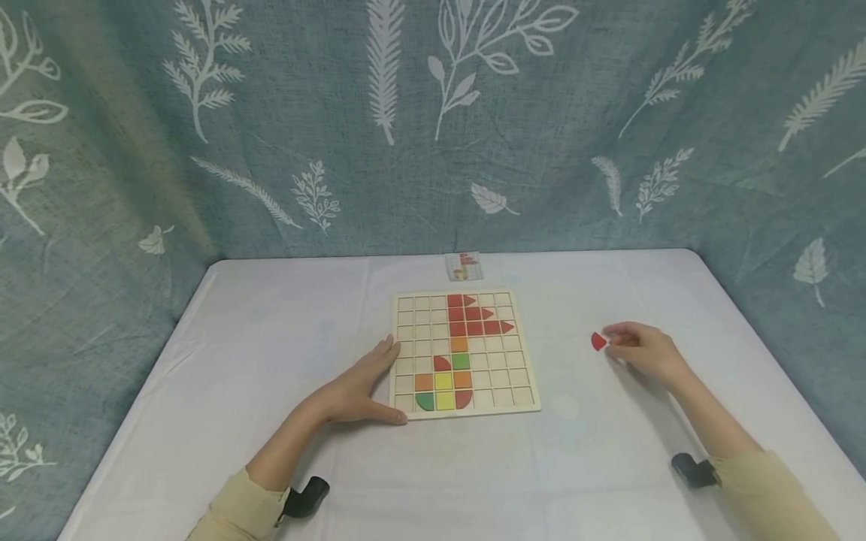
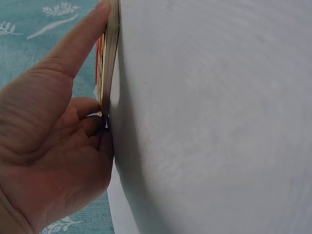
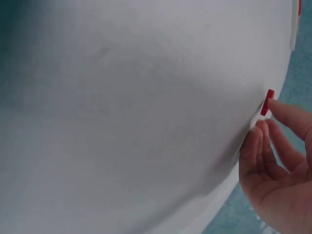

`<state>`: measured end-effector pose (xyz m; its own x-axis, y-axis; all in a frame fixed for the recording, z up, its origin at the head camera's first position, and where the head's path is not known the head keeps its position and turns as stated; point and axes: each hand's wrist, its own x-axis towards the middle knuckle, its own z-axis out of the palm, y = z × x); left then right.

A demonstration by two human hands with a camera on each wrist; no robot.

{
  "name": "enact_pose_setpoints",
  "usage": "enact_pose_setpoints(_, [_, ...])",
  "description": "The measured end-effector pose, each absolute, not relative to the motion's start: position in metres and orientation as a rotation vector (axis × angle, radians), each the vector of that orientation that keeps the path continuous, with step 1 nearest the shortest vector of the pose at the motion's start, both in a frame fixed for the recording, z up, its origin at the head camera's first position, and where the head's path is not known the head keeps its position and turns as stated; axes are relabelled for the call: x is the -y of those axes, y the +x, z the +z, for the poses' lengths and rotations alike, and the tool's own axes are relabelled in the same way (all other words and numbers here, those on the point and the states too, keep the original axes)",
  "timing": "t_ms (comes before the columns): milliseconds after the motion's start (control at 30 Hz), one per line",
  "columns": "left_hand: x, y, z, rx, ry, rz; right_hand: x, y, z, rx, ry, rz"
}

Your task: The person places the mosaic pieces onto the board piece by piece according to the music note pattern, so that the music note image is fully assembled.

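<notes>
A square wooden grid board (image 1: 501, 383) lies on the table, with red, orange, yellow and green pieces set in some of its cells. My left hand (image 1: 358, 387) rests at the board's near left corner. Its fingers are extended along the left side and its straight thumb (image 2: 87, 36) touches the near edge. A loose red quarter-circle piece (image 1: 598, 342) is to the right of the board, at the fingertips of my right hand (image 1: 646, 352). The right thumb and forefinger are bent and stand apart. In the right wrist view, one fingertip overlaps the red piece (image 3: 267, 102), which shows edge-on.
A small printed card (image 1: 464, 267) with a coloured block figure lies behind the board, near the far edge of the white-covered table (image 1: 271, 338). A blue-green curtain (image 1: 406, 180) with white leaf prints hangs behind the table and along its sides.
</notes>
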<state>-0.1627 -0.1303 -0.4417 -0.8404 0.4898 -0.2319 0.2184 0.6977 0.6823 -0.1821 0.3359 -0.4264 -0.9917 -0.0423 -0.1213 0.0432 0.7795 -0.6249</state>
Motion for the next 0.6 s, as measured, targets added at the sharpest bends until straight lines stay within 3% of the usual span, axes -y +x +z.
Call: enact_pose_setpoints(600, [0.129, -0.163, -0.446, -2.523, 0.542, 0.941, -0.325, -0.194, -0.435, -2.958, -0.081, -0.927])
